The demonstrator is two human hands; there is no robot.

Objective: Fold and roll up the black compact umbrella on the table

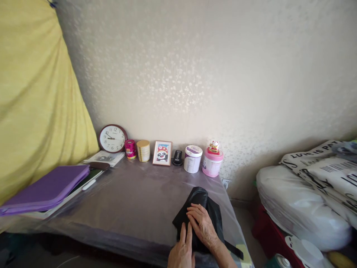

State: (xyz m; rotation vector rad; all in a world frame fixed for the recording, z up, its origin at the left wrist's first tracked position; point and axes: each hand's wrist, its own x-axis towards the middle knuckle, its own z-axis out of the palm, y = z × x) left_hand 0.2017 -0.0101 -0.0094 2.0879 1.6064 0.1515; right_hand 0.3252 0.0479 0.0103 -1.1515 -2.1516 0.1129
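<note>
A loosely folded piece of thin, shiny black fabric (213, 212) lies near the front right corner of the table; its kind cannot be made out. A dark strap (234, 250) sticks out at its lower right. My right hand (203, 225) rests on top with its fingers stretched out together, pressing the fabric. My left hand (182, 247) is just below and to the left, its fingers straight and touching the fabric, with the tips close to my right hand. Part of the fabric is hidden under both hands.
Along the wall stand a clock (113, 138), a pink tin (130, 149), a yellow-lidded jar (143, 151), a framed panda picture (162, 153) and two tubs (193, 160). Purple folders (50, 188) lie left. Beyond the table's right edge are white bags (298, 204).
</note>
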